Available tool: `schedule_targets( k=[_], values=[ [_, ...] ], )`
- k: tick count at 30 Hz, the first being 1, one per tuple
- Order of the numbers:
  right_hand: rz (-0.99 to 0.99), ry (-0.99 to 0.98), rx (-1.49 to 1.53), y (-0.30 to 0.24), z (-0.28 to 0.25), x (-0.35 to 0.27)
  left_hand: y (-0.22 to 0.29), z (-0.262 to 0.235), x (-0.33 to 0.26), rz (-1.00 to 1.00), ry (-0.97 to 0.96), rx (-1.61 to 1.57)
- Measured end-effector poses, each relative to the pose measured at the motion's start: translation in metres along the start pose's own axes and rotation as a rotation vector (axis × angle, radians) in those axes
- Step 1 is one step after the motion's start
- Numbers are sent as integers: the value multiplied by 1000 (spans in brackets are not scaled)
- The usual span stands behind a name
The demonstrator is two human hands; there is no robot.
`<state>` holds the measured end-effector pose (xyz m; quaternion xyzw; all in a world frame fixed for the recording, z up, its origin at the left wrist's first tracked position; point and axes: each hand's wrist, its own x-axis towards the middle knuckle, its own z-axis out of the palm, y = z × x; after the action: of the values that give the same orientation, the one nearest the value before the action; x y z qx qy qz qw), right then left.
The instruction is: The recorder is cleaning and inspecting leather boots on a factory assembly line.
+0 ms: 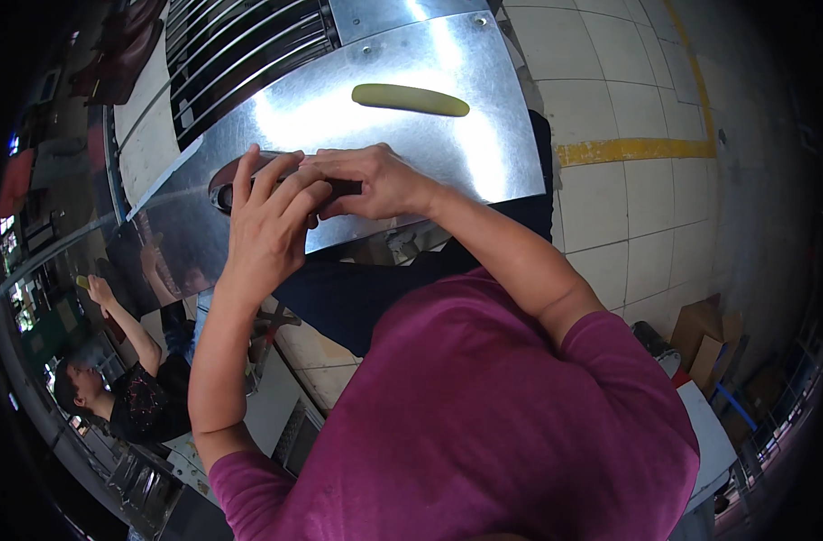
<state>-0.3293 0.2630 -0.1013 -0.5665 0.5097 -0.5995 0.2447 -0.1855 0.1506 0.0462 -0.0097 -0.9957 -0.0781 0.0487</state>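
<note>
Both my hands are on a dark brown, glossy leather shoe (222,183) held above the near part of a shiny metal table (411,153). Its rounded toe points left, and much of its body is hidden under my fingers. My left hand (272,212) lies across its upper side with bent fingers. At the other end, my right hand (380,183) grips around the dark opening, thumb below and fingers above. Farther back on the metal lies a long, yellow-green strip with rounded ends (411,99), apart from both hands.
Beyond the table at upper left runs a rack of parallel metal bars (249,45), with brown leather footwear (128,63) beside it. A co-worker (132,397) at lower left raises a hand with a small yellow-green piece. Cardboard boxes (700,338) stand on the tiled floor (601,212) at right.
</note>
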Motion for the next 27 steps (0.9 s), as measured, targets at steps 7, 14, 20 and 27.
schedule_targets(
  k=[7,14,20,27],
  values=[
    [-20,3,17,7,0,1,-7,0,1,50,-11,11],
    [-16,54,-269,5,15,-12,24,15,-66,-191,585,113],
    [-204,169,-416,-73,64,25,12,101,-88,-970,1210,-1165],
    [-488,166,-324,-94,120,116,-57,36,-92,-864,1472,-1744]
  ],
)
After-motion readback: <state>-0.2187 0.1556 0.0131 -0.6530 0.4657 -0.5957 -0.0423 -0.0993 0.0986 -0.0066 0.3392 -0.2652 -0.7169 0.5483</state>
